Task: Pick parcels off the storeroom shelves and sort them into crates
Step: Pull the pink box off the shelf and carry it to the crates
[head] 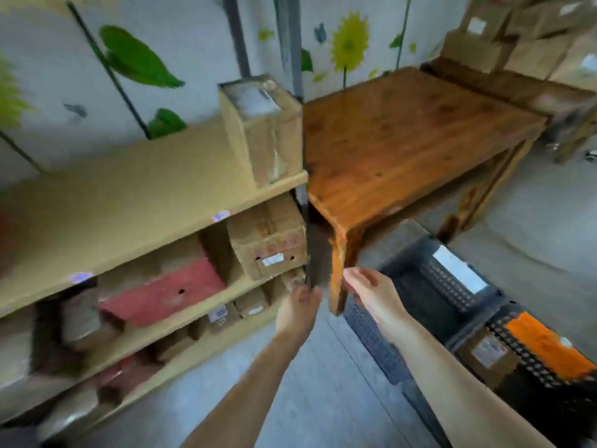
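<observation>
Floral wallpaper (181, 43), grey floor (323, 383) — left grip (298, 307) and right grip (368, 289) both loose-fingered, empty, near the wooden counter (403, 134). Parcels (268, 250) sit on shelves (129, 202) left — black crates (371, 334) right.

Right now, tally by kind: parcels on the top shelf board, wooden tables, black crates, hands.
Tall brown cardboard parcel: 1
Orange-brown wooden table: 1
Black perforated plastic crates: 2
Bare hands: 2
Total: 6
</observation>
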Tool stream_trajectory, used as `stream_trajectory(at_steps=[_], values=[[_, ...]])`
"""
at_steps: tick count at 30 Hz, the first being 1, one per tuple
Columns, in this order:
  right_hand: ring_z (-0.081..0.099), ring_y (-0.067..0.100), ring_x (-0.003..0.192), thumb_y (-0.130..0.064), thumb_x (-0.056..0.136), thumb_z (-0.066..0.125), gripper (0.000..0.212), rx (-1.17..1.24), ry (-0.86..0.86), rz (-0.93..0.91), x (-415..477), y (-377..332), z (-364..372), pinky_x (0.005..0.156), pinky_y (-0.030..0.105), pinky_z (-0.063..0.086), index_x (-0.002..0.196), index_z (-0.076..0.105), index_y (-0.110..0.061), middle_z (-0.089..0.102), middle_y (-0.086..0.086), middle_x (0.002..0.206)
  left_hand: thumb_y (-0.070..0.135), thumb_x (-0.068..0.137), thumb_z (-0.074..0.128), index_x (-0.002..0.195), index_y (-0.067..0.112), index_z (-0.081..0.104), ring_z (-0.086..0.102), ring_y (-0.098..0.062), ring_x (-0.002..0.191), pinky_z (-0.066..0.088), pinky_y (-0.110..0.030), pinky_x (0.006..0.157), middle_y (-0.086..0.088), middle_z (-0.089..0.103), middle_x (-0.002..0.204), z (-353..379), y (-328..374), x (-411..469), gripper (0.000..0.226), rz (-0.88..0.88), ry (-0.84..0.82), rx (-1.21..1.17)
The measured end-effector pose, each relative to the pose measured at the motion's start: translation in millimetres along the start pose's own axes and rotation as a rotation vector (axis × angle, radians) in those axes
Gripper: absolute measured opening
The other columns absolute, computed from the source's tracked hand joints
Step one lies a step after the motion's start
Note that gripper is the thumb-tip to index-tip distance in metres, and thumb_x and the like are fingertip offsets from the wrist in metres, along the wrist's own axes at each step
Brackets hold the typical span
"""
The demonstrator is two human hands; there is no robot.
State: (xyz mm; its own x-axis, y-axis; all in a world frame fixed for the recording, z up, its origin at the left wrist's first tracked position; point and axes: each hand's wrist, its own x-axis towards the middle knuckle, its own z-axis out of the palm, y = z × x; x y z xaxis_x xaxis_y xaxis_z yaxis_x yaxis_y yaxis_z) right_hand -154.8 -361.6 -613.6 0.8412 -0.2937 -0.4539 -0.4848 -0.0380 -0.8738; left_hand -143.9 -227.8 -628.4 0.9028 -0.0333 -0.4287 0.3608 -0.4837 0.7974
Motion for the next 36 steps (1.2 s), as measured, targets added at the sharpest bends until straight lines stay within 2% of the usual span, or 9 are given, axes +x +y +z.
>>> stream_trajectory(at_steps=[4, 9, 13, 18, 24, 28, 30, 32, 36], values=[[0.062, 0.028, 0.102, -0.031, 0.087, 0.058, 0.014, -0.048, -0.166, -0.135, -37, -52, 130, 0.097, 0.048, 0.044, 0.080, 0.064, -0.021, 0.068, 0.015, 0.102, 0.035, 0.092, 0.048, 0.074, 0.026, 0.051, 0.053, -0.016, 0.074, 0.040, -0.025, 0.062, 0.005, 0.056, 0.074, -141, -35, -31, 0.021, 0.056, 0.216, -0.069], [0.062, 0.031, 0.103, -0.027, 0.089, 0.057, 0.022, -0.076, -0.322, -0.213, -99, -93, 294, 0.097, 0.046, 0.043, 0.078, 0.062, -0.008, 0.068, 0.019, 0.101, 0.034, 0.093, 0.049, 0.109, 0.008, 0.062, 0.061, -0.018, 0.093, 0.042, -0.021, 0.074, -0.004, 0.067, 0.104, -307, -94, -64, 0.033, 0.063, 0.443, -0.030], [0.062, 0.023, 0.105, -0.030, 0.088, 0.058, 0.016, -0.094, -0.436, -0.242, -127, -111, 389, 0.089, 0.033, 0.045, 0.091, 0.066, -0.016, 0.068, 0.008, 0.104, 0.034, 0.092, 0.050, 0.098, 0.017, 0.063, 0.060, -0.023, 0.095, 0.036, -0.023, 0.072, -0.003, 0.068, 0.094, -400, -128, -76, 0.022, 0.039, 0.553, -0.051], [0.059, 0.018, 0.101, -0.035, 0.087, 0.058, 0.019, -0.144, -0.483, -0.258, -129, -132, 467, 0.087, 0.030, 0.044, 0.095, 0.062, -0.018, 0.065, 0.002, 0.105, 0.029, 0.092, 0.052, 0.133, 0.004, 0.045, 0.046, -0.024, 0.126, 0.034, -0.026, 0.099, -0.013, 0.051, 0.135, -478, -145, -73, 0.048, 0.036, 0.728, 0.011], [0.052, 0.026, 0.118, -0.047, 0.084, 0.058, 0.063, -0.236, -0.528, -0.171, -106, -151, 543, 0.103, 0.041, 0.041, 0.133, 0.040, -0.010, 0.051, 0.011, 0.131, 0.029, 0.090, 0.051, 0.134, 0.003, 0.038, 0.043, -0.034, 0.122, 0.036, -0.036, 0.100, -0.019, 0.042, 0.135, -534, -141, -39, 0.053, -0.025, 0.864, 0.253], [0.058, 0.017, 0.071, -0.045, 0.087, 0.055, 0.046, -0.399, -0.552, -0.247, -97, -164, 572, 0.063, 0.022, 0.044, 0.107, 0.062, -0.004, 0.065, 0.010, 0.090, 0.035, 0.092, 0.043, 0.140, 0.006, 0.023, 0.042, -0.034, 0.127, 0.040, -0.037, 0.099, -0.020, 0.027, 0.148, -552, -137, -15, 0.060, -0.234, 0.793, 0.476], [0.059, 0.023, 0.068, -0.039, 0.089, 0.053, 0.031, -0.425, -0.607, -0.263, -88, -164, 578, 0.065, 0.027, 0.049, 0.083, 0.066, -0.011, 0.066, 0.005, 0.069, 0.037, 0.092, 0.041, 0.142, 0.006, 0.018, 0.038, -0.033, 0.129, 0.038, -0.037, 0.100, -0.019, 0.026, 0.148, -553, -136, -6, 0.063, -0.299, 0.786, 0.569], [0.065, 0.028, 0.086, -0.032, 0.089, 0.057, 0.020, -0.338, -0.660, -0.193, -78, -164, 574, 0.080, 0.035, 0.054, 0.098, 0.061, -0.015, 0.069, 0.009, 0.092, 0.037, 0.092, 0.041, 0.142, 0.006, 0.018, 0.033, -0.032, 0.132, 0.033, -0.036, 0.105, -0.018, 0.026, 0.148, -551, -133, -1, 0.064, -0.288, 0.816, 0.636], [0.058, 0.031, 0.113, -0.017, 0.087, 0.061, 0.060, -0.158, -0.723, -0.050, -57, -168, 555, 0.083, 0.032, 0.051, 0.140, 0.032, -0.017, 0.050, 0.013, 0.136, 0.038, 0.090, 0.044, 0.137, 0.007, 0.030, 0.035, -0.031, 0.129, 0.033, -0.039, 0.103, -0.013, 0.033, 0.144, -552, -124, 0, 0.058, -0.192, 0.957, 0.607]])
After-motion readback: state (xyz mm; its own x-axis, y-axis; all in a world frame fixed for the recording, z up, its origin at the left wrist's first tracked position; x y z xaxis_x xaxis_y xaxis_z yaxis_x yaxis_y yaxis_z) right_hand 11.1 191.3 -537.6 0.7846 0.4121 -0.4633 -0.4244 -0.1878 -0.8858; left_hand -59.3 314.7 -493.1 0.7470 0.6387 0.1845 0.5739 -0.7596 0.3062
